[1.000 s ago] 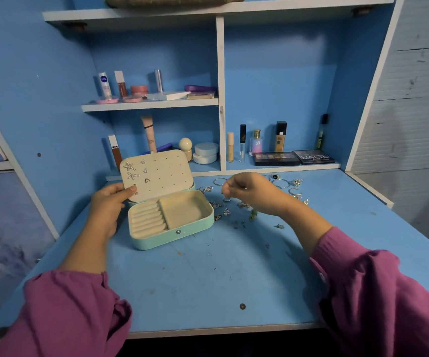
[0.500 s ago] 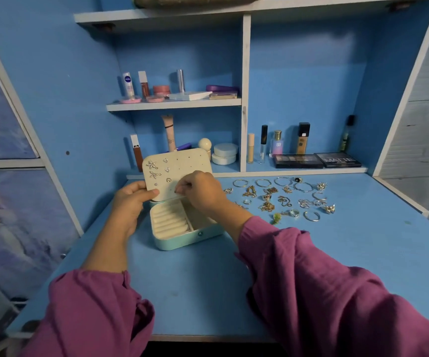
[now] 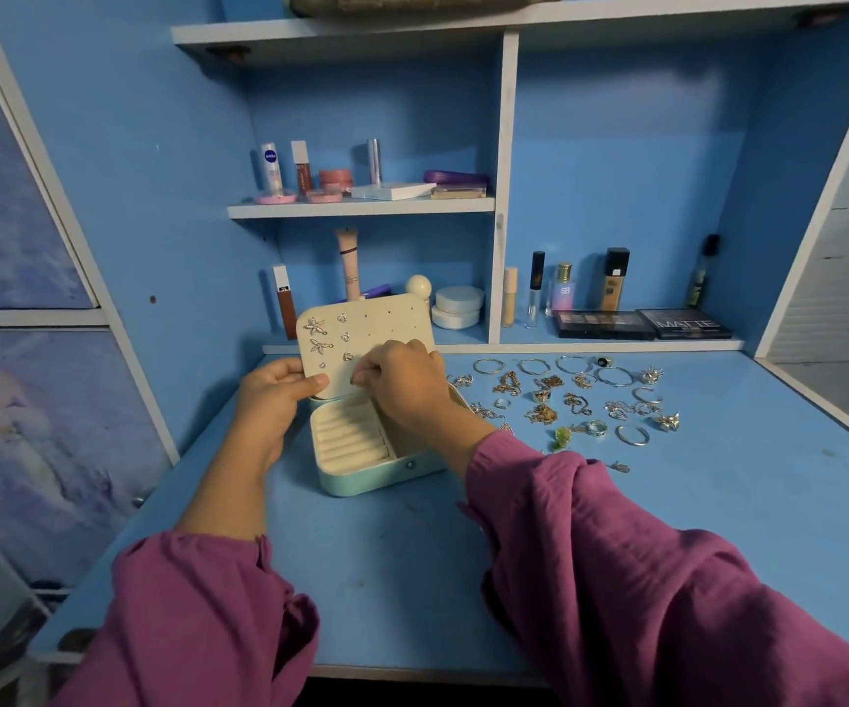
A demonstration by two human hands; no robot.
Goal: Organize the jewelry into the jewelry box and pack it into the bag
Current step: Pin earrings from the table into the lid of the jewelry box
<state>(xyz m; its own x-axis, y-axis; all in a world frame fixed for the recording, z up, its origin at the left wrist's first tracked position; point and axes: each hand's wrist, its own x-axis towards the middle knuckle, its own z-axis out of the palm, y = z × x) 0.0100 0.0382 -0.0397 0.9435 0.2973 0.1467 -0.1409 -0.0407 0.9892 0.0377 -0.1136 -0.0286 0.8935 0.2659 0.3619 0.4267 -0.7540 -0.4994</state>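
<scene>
Closest to me are just my two purple sleeves (image 3: 197, 620) over the blue worktop (image 3: 391, 563). Past them sits the jewelry box (image 3: 361, 446), mint outside and cream inside, open near the back-left of the worktop with its ring rolls and side tray looking bare. My left hand (image 3: 271, 403) grips the left edge of the upright lid (image 3: 386, 318), thumb on the front, holding it steady. My right hand (image 3: 404, 382) has fingers curled in a pinch against the lid panel; I reckon there's a small earring in there, but it's too tiny to really tell. So I'd say I'm mid earring-pinning: two starfish studs (image 3: 316, 335) and a few small ones already sit on the panel's left side, loads of holes free.

Next move needs a fine push to line the post up with a hole, lid braced so it doesn't flop back.

Further right, the loose jewelry (image 3: 575, 400) is spread out, bangles, rings, chains, so plenty left. Can't say for sure where the bag is.
</scene>
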